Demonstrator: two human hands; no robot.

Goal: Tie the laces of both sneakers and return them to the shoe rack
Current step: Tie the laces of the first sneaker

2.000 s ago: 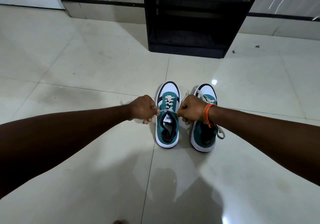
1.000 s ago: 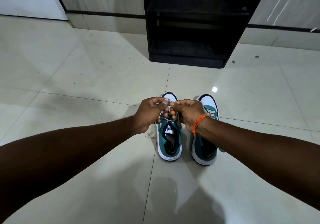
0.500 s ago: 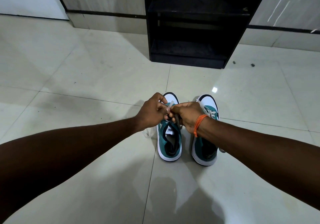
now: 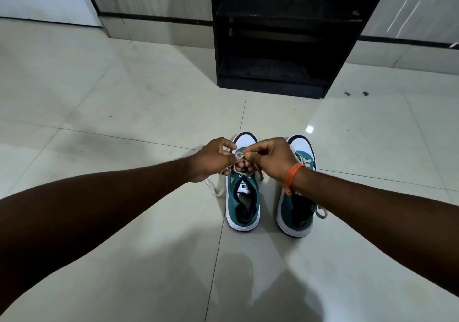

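Two teal-and-white sneakers stand side by side on the tiled floor, toes pointing away from me. Over the left sneaker (image 4: 243,202), my left hand (image 4: 213,159) and my right hand (image 4: 270,159) meet, both pinching its white lace (image 4: 239,156), which forms a small loop between the fingertips. One loose end of that lace trails on the floor left of the shoe. The right sneaker (image 4: 296,212) sits partly under my right wrist, its lace lying loose off its right side. The black shoe rack (image 4: 280,35) stands beyond the shoes, shelves bare.
Glossy pale floor tiles (image 4: 124,113) spread all around the shoes. A wall with a dark skirting strip (image 4: 154,18) runs behind the rack. A few small dark specks (image 4: 355,93) lie on the floor right of the rack.
Two seconds ago my hands pulled the lace ends apart sideways. They have since come together above the left sneaker's tongue and formed a small loop.
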